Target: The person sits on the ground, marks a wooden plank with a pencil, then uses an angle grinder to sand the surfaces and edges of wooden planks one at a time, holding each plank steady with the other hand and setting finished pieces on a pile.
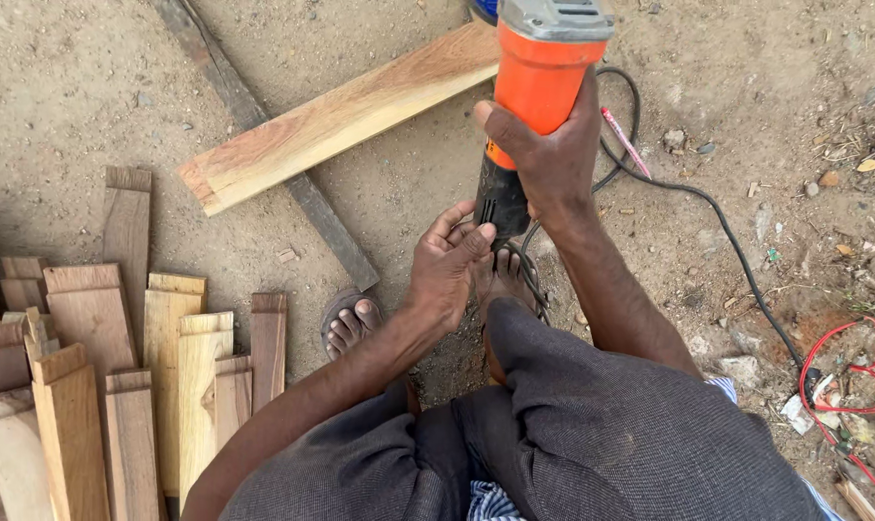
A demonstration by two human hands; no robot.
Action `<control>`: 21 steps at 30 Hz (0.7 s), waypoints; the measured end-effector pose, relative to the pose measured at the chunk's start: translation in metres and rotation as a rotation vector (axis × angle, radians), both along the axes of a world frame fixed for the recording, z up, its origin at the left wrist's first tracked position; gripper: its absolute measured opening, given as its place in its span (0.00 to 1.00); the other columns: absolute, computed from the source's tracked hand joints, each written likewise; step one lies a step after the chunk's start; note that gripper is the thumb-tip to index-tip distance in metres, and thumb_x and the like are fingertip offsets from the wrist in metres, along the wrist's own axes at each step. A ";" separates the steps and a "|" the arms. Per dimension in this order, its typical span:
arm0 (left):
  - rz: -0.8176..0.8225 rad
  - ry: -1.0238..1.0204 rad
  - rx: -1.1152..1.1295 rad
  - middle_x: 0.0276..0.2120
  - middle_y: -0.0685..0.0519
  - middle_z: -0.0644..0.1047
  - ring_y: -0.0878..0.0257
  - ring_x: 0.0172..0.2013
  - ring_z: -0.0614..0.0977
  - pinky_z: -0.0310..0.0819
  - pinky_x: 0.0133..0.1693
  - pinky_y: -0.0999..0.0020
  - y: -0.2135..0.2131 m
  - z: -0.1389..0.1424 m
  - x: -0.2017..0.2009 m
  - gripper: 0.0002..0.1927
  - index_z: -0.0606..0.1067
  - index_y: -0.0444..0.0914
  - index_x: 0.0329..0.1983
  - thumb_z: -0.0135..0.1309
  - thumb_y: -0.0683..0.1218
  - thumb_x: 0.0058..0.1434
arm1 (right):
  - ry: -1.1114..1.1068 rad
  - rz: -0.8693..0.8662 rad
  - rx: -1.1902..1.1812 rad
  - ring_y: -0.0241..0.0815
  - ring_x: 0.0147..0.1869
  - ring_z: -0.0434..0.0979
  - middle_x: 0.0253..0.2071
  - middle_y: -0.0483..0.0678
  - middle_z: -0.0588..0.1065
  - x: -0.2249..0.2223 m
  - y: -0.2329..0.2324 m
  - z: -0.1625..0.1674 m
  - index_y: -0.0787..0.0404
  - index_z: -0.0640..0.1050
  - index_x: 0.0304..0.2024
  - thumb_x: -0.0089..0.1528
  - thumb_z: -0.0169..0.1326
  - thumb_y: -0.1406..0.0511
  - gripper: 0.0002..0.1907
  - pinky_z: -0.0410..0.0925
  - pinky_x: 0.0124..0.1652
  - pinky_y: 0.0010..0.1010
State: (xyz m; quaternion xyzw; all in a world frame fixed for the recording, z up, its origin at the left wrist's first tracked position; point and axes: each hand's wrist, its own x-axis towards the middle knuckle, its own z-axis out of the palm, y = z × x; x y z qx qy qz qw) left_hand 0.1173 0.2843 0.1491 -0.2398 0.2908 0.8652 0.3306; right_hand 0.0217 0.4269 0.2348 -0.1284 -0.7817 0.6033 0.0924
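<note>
My right hand (550,159) grips the body of an orange and black angle grinder (534,87) held upright over the dirt ground. My left hand (447,265) touches the black rear end of the tool where its black cord (717,217) comes out, fingers curled at the base. A pink pencil (626,142) sticks out between the fingers of my right hand. My sandalled feet (350,323) stand below the tool. A long light wooden plank (336,121) lies on the ground just beyond the grinder.
Several short cut wooden boards (119,376) are stacked at the left. A dark narrow strip (263,135) runs diagonally under the plank. A red wire (857,371) loops at the right among stones and debris.
</note>
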 end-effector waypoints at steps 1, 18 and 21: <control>-0.022 0.006 -0.057 0.45 0.47 0.78 0.64 0.43 0.81 0.78 0.46 0.70 0.003 0.000 0.001 0.35 0.62 0.27 0.71 0.61 0.39 0.62 | -0.025 -0.016 -0.012 0.39 0.48 0.79 0.48 0.48 0.74 -0.001 0.001 -0.003 0.65 0.67 0.59 0.57 0.70 0.63 0.34 0.77 0.49 0.33; 0.190 0.115 -0.946 0.38 0.54 0.83 0.75 0.24 0.72 0.68 0.24 0.78 -0.316 -0.097 -0.078 0.15 0.80 0.37 0.56 0.53 0.48 0.70 | -0.662 0.677 0.216 0.42 0.45 0.78 0.45 0.51 0.76 -0.005 -0.111 -0.020 0.65 0.70 0.59 0.48 0.66 0.61 0.38 0.73 0.45 0.36; 0.104 0.074 -0.851 0.34 0.56 0.83 0.74 0.21 0.71 0.67 0.22 0.79 -0.324 -0.126 -0.099 0.17 0.79 0.38 0.57 0.55 0.49 0.68 | -0.624 0.764 0.180 0.41 0.47 0.77 0.46 0.50 0.76 -0.020 -0.146 -0.038 0.65 0.70 0.59 0.47 0.67 0.61 0.39 0.72 0.47 0.36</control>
